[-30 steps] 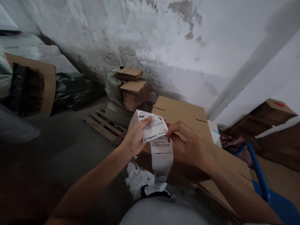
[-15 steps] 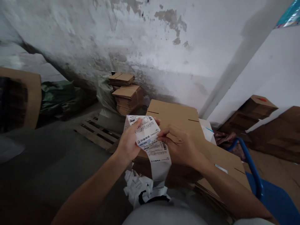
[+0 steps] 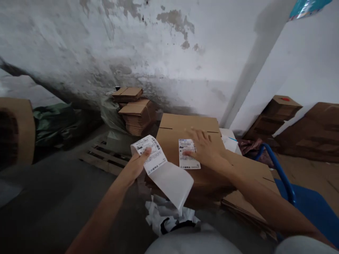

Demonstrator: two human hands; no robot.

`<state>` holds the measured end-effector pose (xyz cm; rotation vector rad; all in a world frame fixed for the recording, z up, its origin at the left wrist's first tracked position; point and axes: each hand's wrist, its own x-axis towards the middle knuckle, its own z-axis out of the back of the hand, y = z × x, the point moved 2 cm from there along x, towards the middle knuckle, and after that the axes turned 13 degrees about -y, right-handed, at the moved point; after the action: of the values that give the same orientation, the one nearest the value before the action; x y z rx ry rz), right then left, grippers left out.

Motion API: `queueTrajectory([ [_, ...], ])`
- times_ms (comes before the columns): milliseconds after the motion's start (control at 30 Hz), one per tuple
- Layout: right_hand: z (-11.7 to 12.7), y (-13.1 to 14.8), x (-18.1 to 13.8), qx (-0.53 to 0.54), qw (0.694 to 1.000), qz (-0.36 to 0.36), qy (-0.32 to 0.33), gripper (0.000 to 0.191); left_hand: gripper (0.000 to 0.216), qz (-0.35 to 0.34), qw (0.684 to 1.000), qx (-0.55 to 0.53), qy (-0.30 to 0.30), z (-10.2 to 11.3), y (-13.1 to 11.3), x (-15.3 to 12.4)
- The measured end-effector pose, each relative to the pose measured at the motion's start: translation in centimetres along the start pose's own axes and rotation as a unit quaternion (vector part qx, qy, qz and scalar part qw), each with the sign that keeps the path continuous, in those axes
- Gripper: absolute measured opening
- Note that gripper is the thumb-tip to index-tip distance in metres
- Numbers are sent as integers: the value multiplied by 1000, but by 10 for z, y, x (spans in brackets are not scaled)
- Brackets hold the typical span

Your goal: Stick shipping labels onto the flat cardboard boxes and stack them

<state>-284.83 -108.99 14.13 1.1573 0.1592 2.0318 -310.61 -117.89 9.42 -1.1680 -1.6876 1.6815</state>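
My left hand (image 3: 138,163) is closed on a strip of printed labels (image 3: 155,160), thumb on top; its bare white backing (image 3: 173,183) curls down toward me. To the right, a single shipping label (image 3: 185,163) lies on the flat top of a stack of cardboard (image 3: 169,132). Over that label is my right hand (image 3: 205,148), fingers spread and slightly blurred, thumb across the label's face. Crumpled strips of white backing paper (image 3: 156,213) gather below, near my waist.
Bundled flat cartons (image 3: 137,116) stand by the peeling wall, behind a wooden pallet (image 3: 103,158). More flat cardboard (image 3: 254,173) lies to the right, beside a blue cart handle (image 3: 282,173). Brown cartons (image 3: 280,113) stand farther right, green sacks (image 3: 55,123) at left.
One label has come off the strip and now lies on the cardboard under my right hand, whose fingers have spread. My left hand has moved left with the strip. The view has shifted right.
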Motion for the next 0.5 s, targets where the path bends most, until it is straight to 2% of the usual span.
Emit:
queueTrajectory([
  [100,8,-19,-23,-121,981,-8,149,71,53,-81,984,157,37,-7,-2,-11],
  [133,18,-30,-28,-184,969,-44,161,73,56,-98,976,186,57,-10,-3,-15],
  [200,48,-55,-36,-255,943,-160,140,73,59,-121,966,212,85,-15,-5,-21],
  [267,82,-80,-47,-198,930,-275,141,68,60,-133,964,214,89,-21,-6,-28],
  [333,120,-107,-69,-67,919,-359,152,63,57,-141,965,197,100,-26,-6,-32],
  [400,165,-144,-102,0,901,-425,88,57,54,-148,968,164,122,-31,-9,-33],
  [467,217,-190,-145,-49,880,-471,-26,48,52,-152,972,121,129,-33,-14,-33],
  [500,240,-212,-167,-76,875,-476,-52,44,51,-151,975,102,124,-34,-17,-32],
])
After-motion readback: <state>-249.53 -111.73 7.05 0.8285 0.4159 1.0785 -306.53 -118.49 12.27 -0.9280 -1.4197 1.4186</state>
